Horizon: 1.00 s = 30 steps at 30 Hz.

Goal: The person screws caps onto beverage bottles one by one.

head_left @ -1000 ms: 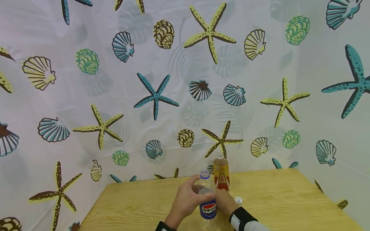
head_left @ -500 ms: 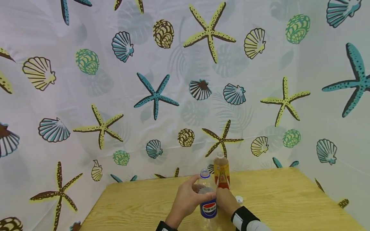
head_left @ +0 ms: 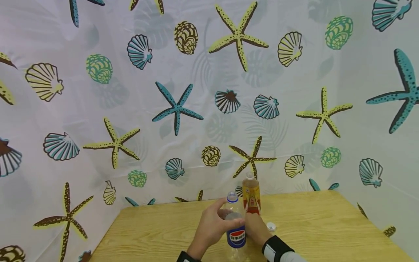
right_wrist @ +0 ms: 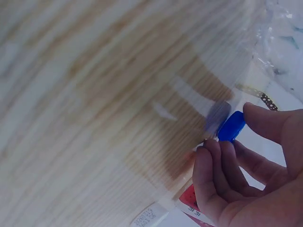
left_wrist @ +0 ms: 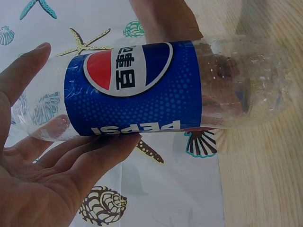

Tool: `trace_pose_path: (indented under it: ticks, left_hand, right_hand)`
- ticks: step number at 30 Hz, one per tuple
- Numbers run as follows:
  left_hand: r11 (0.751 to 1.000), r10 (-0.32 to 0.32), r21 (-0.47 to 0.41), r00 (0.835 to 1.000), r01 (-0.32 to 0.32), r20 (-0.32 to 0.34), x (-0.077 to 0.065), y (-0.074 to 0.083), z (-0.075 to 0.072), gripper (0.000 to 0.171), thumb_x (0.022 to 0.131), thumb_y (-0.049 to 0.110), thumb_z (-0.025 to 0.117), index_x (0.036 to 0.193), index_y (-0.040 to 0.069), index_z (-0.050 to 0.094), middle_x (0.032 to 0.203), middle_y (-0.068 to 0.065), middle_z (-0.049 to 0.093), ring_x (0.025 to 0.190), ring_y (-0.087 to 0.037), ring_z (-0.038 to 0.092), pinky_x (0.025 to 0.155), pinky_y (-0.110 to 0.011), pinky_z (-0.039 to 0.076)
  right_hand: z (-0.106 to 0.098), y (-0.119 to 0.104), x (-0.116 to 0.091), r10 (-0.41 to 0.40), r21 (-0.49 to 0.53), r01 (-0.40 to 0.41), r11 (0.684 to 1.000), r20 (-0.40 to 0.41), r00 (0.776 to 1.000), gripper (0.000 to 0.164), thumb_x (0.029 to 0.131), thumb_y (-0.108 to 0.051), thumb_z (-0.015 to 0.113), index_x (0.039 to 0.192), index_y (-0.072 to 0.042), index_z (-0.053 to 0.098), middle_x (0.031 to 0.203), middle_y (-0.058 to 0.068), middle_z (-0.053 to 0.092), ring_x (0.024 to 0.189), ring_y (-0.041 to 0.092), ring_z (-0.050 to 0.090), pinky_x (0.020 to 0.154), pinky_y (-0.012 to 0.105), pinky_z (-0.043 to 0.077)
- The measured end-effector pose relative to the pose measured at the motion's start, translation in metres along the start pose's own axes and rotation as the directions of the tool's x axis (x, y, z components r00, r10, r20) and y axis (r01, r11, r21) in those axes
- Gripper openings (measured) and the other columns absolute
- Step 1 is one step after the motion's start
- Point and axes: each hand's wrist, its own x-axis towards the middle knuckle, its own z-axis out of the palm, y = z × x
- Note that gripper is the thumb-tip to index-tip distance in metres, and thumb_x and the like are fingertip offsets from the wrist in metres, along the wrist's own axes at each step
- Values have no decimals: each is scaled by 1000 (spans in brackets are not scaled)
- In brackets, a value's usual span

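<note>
In the head view my left hand holds a clear plastic Pepsi bottle upright, its blue-ringed mouth uncovered. The left wrist view shows the thumb on one side of the bottle and the fingers curved along the other. My right hand is low beside the bottle, its fingers mostly hidden from the head camera. Seen from the right wrist, that hand pinches a blue bottle cap between thumb and fingers, close to the tabletop.
Behind the right hand stands a drink bottle with a yellow and red label. A white cap lies right of the right hand. The wooden table meets a hanging cloth printed with starfish and shells.
Almost nothing differs. Both hands and the Pepsi bottle keep their places; the view has shifted very slightly.
</note>
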Motion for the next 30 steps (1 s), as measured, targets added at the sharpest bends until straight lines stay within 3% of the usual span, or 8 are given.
trace_pose_path:
  ticks: [5, 10, 13, 16, 20, 26, 30]
  left_hand:
    - [1000, 10, -23, 1000, -9, 12, -1, -1, 0, 62, 77, 36, 89, 132, 24, 63, 115, -7, 74, 103, -27, 73, 80, -48, 60]
    - [999, 26, -37, 1000, -25, 14, -2, -1, 1, 61, 79, 36, 88, 133, 23, 63, 115, -8, 74, 102, -26, 74, 78, -45, 61]
    - [999, 29, -24, 1000, -29, 8, -1, -1, 1, 61, 79, 37, 88, 133, 23, 64, 115, -7, 74, 100, -24, 74, 77, -44, 61]
    - [1000, 28, -11, 1000, -28, 6, -1, 0, 1, 61, 79, 38, 88, 133, 23, 63, 113, -6, 75, 98, -23, 73, 76, -44, 61]
    - [1000, 27, 0, 1000, -27, 9, 1, 2, 1, 63, 79, 38, 88, 134, 23, 63, 112, -6, 75, 98, -23, 73, 76, -44, 61]
    - [1000, 22, 3, 1000, -22, 19, 1, 3, 0, 62, 79, 38, 88, 134, 24, 62, 113, -5, 74, 100, -23, 73, 76, -45, 61]
    - [1000, -13, 27, 1000, 13, 4, 0, 3, 0, 68, 77, 38, 89, 134, 17, 59, 117, -11, 73, 104, -29, 73, 77, -47, 61]
  right_hand:
    - [-14, -5, -3, 2, 44, 0, 999, -43, 999, 13, 87, -13, 71, 80, -3, 68, 74, 6, 67, 69, 20, 63, 64, 39, 54]
    - [-47, -18, -1, 21, 115, -11, 993, -90, 996, 17, 84, -15, 71, 75, -3, 63, 68, 4, 61, 59, 16, 53, 51, 28, 41]
    - [-74, -29, 0, 18, 196, 6, 981, -121, 992, 18, 88, -18, 68, 85, -1, 68, 72, 5, 65, 57, 15, 54, 50, 27, 40]
    - [-101, -38, 0, -3, 259, 44, 965, -159, 987, 24, 95, -23, 66, 101, -1, 72, 85, 10, 72, 64, 18, 63, 54, 29, 47]
    - [-127, -49, 0, 21, 309, 45, 950, -206, 978, 30, 101, -31, 62, 106, -4, 73, 95, 12, 75, 75, 20, 69, 62, 31, 52]
    - [-143, -63, -4, 26, 351, 53, 935, -218, 976, 32, 100, -39, 64, 105, -9, 73, 88, 8, 74, 71, 16, 65, 62, 30, 50]
    - [-146, -69, -7, 12, 357, 73, 931, -229, 973, 33, 97, -41, 68, 103, -9, 72, 83, 7, 72, 68, 14, 63, 60, 29, 50]
